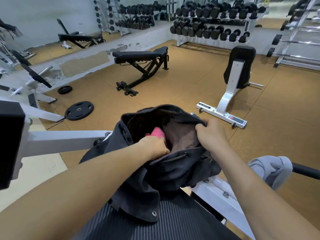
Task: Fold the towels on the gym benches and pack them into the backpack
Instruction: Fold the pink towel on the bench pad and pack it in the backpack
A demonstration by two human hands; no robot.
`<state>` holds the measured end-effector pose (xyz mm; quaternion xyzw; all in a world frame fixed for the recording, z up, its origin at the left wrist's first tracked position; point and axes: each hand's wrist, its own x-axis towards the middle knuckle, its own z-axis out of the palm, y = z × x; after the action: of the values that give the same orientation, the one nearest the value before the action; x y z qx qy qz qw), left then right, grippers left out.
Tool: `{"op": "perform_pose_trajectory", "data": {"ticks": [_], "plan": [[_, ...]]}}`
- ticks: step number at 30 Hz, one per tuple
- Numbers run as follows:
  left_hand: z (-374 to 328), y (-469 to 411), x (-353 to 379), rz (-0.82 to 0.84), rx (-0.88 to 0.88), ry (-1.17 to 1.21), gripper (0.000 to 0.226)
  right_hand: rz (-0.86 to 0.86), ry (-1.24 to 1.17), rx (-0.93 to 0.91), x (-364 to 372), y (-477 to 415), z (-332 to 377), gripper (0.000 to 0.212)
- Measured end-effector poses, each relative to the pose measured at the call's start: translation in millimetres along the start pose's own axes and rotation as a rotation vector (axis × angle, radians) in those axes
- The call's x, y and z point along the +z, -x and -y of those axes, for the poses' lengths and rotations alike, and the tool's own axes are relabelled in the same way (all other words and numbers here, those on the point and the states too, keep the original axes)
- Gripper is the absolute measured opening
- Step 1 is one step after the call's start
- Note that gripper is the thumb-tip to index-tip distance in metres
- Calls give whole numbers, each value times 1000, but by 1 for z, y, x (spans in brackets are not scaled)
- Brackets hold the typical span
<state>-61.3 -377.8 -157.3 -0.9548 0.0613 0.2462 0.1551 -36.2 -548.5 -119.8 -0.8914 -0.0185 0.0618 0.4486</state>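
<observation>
A dark backpack (pixel 166 172) stands open on the ribbed black bench pad (pixel 173 222) right in front of me. My left hand (pixel 155 144) reaches into its mouth and grips a folded pink towel (pixel 158 132), which sits partly inside the bag. My right hand (pixel 210 131) pinches the right rim of the opening and holds it wide. A grey towel (pixel 271 168) hangs over a black bar at the right edge, apart from both hands.
A black adjustable bench (pixel 141 55) stands mid-floor, and a white-framed seat (pixel 239 66) is to its right. Weight plates (pixel 79 110) lie on the floor at left. Dumbbell racks (pixel 213 26) line the back wall. A white machine frame (pixel 60 141) crosses at left.
</observation>
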Motion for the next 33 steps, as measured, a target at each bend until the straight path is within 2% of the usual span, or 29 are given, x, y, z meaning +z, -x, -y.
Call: {"op": "perform_pose_trajectory", "data": {"ticks": [3, 6, 7, 10, 11, 13, 15, 16, 18, 19, 20, 23, 25, 26, 27, 29, 31, 33], "plan": [[5, -2, -10, -29, 79, 23, 35, 48, -3, -39, 1, 0, 0, 24], [25, 3, -13, -149, 196, -12, 34, 64, -71, -29, 2, -2, -1, 26], [32, 3, -6, -122, 191, -65, 39, 60, -91, -19, 2, -3, -1, 27], [39, 5, 6, 105, 31, -123, 57, 94, -52, -52, 5, 1, -1, 29], [35, 7, 4, 129, -11, -126, 59, 110, -17, -77, 6, 3, -1, 29], [22, 11, -6, 4, -8, -144, 54, 129, 20, -118, 6, 7, -1, 29], [14, 14, -7, -145, 39, -177, 47, 145, -43, -105, 6, 7, 0, 35], [15, 13, -2, -116, 43, -185, 44, 163, -115, -56, 7, 6, 1, 40], [26, 13, 9, 130, -54, -156, 44, 228, -282, 115, 10, 7, -1, 44], [32, 14, 7, 220, -112, -82, 46, 238, -308, 173, 11, 9, -5, 43], [36, 17, 0, 226, -138, 32, 46, 226, -295, 183, 13, 10, -10, 46], [34, 43, -25, -6, -51, 413, 50, 195, -288, 175, 15, 13, -27, 58], [15, 80, -33, 19, 49, 696, 62, 270, -350, 207, 11, 17, -28, 51], [0, 98, -31, 62, 90, 655, 65, 314, -360, 204, 11, 17, -27, 43], [-16, 113, -20, 48, 101, 482, 64, 360, -348, 201, 13, 17, -26, 39], [-42, 129, 1, -152, 57, 200, 53, 374, -341, 207, 22, 16, -24, 51], [-47, 137, 16, -331, -5, 180, 50, 276, -422, 285, 34, 14, -24, 53], [-37, 148, 26, -487, -34, 216, 49, 211, -585, 430, 48, 18, -28, 32]]}}
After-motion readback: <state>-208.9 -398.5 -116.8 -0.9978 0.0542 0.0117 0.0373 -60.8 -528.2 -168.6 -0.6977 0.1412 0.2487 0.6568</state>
